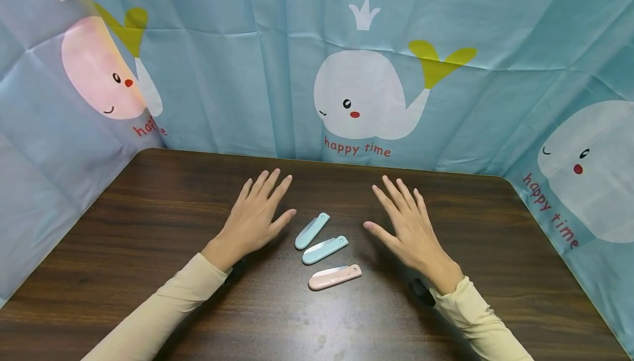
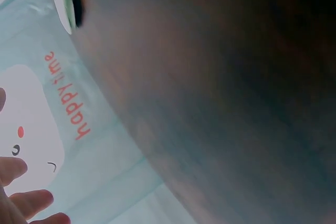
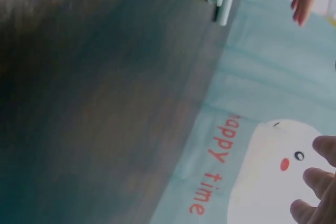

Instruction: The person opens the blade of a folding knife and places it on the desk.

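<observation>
Three folded pocket knives lie on the table between the two hands, blades tucked along their handles. The farthest light-blue knife (image 1: 312,231) is angled up to the right. Just below it is a second light-blue knife (image 1: 324,250), and nearest the viewer a pink knife (image 1: 335,277). My left hand (image 1: 255,215) is held to the left of them, palm down, fingers spread. To their right, my right hand (image 1: 407,226) is held the same way. Neither hand touches a knife. In the wrist views, only fingertips of the left hand (image 2: 29,203) and right hand (image 3: 317,182) show.
A dark wood-grain table (image 1: 148,229) spreads under both arms. Behind it and at its sides hangs a blue curtain (image 1: 223,75) printed with whales and "happy time". Dark straps circle both wrists below the cream sleeves (image 1: 163,308).
</observation>
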Demonstrator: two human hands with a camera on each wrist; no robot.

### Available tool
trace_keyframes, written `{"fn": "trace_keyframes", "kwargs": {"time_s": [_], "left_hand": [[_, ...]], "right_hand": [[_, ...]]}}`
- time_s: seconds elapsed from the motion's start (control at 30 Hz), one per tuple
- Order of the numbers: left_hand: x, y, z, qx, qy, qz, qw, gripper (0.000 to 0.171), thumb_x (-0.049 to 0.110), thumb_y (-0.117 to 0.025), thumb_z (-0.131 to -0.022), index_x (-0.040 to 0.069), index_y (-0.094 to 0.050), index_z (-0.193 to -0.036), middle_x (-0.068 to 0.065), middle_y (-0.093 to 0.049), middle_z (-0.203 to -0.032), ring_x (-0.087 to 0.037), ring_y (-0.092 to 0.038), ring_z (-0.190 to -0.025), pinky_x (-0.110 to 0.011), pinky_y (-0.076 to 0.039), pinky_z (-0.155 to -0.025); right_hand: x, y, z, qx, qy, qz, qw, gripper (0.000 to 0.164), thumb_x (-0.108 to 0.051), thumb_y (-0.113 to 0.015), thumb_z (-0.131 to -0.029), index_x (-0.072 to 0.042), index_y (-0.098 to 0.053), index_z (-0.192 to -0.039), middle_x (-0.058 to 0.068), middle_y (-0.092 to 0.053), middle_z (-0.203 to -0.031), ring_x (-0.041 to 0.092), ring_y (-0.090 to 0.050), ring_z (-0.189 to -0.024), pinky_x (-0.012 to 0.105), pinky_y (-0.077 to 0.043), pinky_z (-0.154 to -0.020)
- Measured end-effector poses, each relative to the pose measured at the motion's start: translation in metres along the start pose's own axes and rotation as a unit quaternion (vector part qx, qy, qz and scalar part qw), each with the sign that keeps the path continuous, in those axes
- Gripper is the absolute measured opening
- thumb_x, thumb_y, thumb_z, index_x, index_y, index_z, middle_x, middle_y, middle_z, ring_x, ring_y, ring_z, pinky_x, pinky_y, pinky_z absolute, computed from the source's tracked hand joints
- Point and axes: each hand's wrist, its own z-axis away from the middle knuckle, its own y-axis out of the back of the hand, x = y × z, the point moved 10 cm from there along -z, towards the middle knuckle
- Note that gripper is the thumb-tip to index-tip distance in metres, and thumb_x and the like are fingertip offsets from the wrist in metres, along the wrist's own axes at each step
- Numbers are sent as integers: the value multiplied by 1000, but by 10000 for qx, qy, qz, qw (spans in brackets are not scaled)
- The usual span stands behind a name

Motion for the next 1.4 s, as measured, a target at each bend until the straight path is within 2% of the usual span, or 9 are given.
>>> {"fn": "trace_keyframes", "kwargs": {"time_s": [0.27, 0.5, 0.83, 1.0, 1.17, 1.3, 1.4], "left_hand": [[12, -1, 10, -112, -37, 164, 9998, 71, 49, -55, -98, 17, -30, -157, -15, -31, -161, -37, -30, -148, -60, -25, -117], [23, 2, 19, -175, -153, 400, 9989, 69, 48, -57, -98, 16, -34, -155, -16, -35, -159, -39, -34, -146, -61, -27, -116], [39, 4, 29, -237, -355, 588, 9974, 68, 46, -60, -97, 14, -38, -153, -17, -39, -156, -40, -40, -142, -61, -32, -113], [47, 2, 34, -325, -408, 785, 9955, 68, 44, -62, -96, 12, -39, -152, -18, -40, -155, -40, -43, -140, -62, -34, -111], [56, -1, 38, -436, -450, 1051, 9925, 67, 43, -62, -96, 13, -40, -151, -17, -43, -153, -38, -45, -138, -61, -36, -110], [62, -3, 41, -547, -490, 1206, 9900, 66, 42, -63, -96, 13, -41, -151, -17, -45, -151, -37, -47, -136, -58, -37, -110], [65, -4, 43, -615, -517, 1232, 9891, 66, 43, -63, -96, 12, -42, -150, -16, -48, -148, -34, -49, -134, -57, -38, -110]], "right_hand": [[-12, -3, 10, -134, 128, -159, 9997, 75, -51, -61, -94, -23, -31, -156, 2, -21, -166, 32, -15, -154, 61, -9, -119], [-20, -7, 18, -396, 217, -469, 9979, 74, -47, -63, -94, -23, -32, -156, 2, -24, -165, 33, -19, -153, 61, -16, -119], [-33, -14, 32, -628, 460, -641, 9949, 72, -45, -64, -94, -24, -32, -156, 0, -26, -164, 32, -23, -152, 59, -21, -117], [-38, -15, 35, -626, 565, -841, 9929, 70, -43, -66, -94, -22, -37, -154, 2, -32, -162, 34, -30, -149, 61, -29, -114], [-43, -20, 38, -819, 553, -1035, 9897, 66, -44, -65, -94, -19, -42, -151, 2, -38, -159, 34, -33, -147, 60, -30, -114], [-47, -25, 41, -992, 600, -966, 9886, 63, -47, -64, -94, -17, -48, -147, 5, -48, -151, 30, -43, -141, 54, -37, -111], [-49, -28, 43, -1117, 646, -806, 9884, 58, -49, -64, -93, -16, -55, -141, 2, -55, -142, 23, -51, -132, 48, -45, -105]]}}
